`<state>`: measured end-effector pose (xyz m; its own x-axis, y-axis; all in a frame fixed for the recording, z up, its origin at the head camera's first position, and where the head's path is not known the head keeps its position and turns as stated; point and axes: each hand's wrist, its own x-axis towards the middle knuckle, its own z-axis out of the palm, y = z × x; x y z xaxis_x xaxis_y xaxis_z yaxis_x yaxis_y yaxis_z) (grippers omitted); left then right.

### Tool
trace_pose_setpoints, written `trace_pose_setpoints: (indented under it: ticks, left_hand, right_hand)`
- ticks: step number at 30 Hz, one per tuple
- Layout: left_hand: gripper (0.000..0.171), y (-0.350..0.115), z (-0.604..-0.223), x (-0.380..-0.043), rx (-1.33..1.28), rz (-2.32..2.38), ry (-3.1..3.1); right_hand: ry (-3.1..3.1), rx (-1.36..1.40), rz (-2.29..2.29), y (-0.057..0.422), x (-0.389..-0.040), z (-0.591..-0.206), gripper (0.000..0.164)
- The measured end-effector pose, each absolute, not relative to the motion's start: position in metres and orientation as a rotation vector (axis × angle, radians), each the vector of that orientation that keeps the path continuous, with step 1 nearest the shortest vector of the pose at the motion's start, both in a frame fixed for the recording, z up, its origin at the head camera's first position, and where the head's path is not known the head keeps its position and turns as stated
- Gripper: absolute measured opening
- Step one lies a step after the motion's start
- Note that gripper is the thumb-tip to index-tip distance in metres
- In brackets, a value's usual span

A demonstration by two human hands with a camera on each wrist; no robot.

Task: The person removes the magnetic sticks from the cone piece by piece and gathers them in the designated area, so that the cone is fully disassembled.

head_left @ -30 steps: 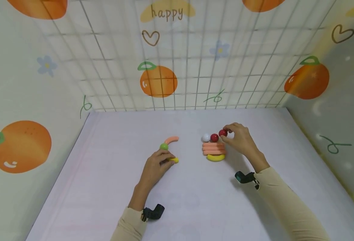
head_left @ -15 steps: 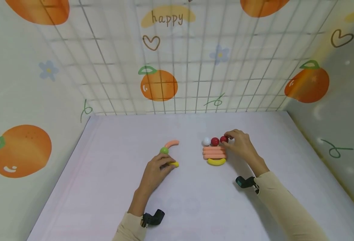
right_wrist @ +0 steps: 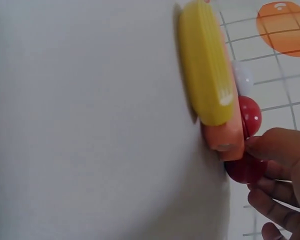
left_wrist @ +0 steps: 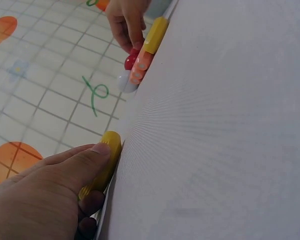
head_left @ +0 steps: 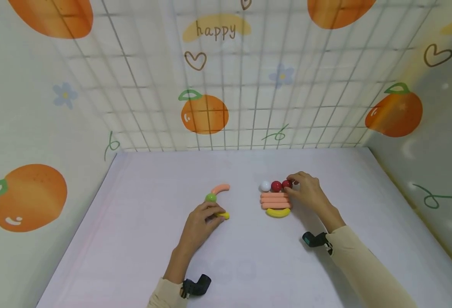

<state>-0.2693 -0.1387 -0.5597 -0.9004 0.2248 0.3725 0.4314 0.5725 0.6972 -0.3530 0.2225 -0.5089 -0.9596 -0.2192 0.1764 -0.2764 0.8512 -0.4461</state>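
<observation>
My left hand (head_left: 199, 223) pinches a curved, ridged yellow piece (left_wrist: 109, 155) like a small banana, low at the tabletop. Just behind the fingers sit a green ball (head_left: 211, 197) and a curved salmon-pink stick (head_left: 221, 188). To the right, my right hand (head_left: 308, 192) holds a red ball (right_wrist: 245, 170) between thumb and fingers. It ends a row with another red ball (head_left: 276, 186) and a white ball (head_left: 265, 186). In front of the row lie 3 straight salmon-pink sticks (head_left: 275, 200) side by side, then a second curved yellow piece (head_left: 278, 213).
A pale tabletop (head_left: 249, 265) carries everything. Behind it rises a sheet printed with a grid and oranges (head_left: 205, 114); similar printed walls flank both sides. Each wrist wears a black camera (head_left: 196, 285).
The right hand has brought its red ball forward and down, level with the other red ball and close against it. The left hand stays with its yellow piece. The head view has tilted slightly upward.
</observation>
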Motion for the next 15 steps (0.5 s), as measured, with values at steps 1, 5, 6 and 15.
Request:
trace_pose_setpoints:
  ticks: [1, 5, 6, 15]
  left_hand:
    - [0.019, -0.138, -0.56, -0.269, -0.543, -1.236, -2.562]
    - [0.018, -0.137, -0.559, -0.268, -0.523, -1.233, -2.574]
    - [0.019, -0.136, -0.559, -0.268, -0.518, -1.229, -2.575]
    - [0.034, -0.142, -0.557, -0.271, -0.316, -1.106, -2.504]
  right_hand:
    - [-2.901, 0.397, 0.717, 0.222, -0.352, -0.508, 0.038]
    - [-2.846, 0.428, 0.681, 0.221, -0.348, -0.504, 0.038]
    - [-2.826, 0.44, 0.679, 0.219, -0.346, -0.503, 0.037]
    - [-2.661, 0.626, 0.693, 0.196, -0.32, -0.49, 0.025]
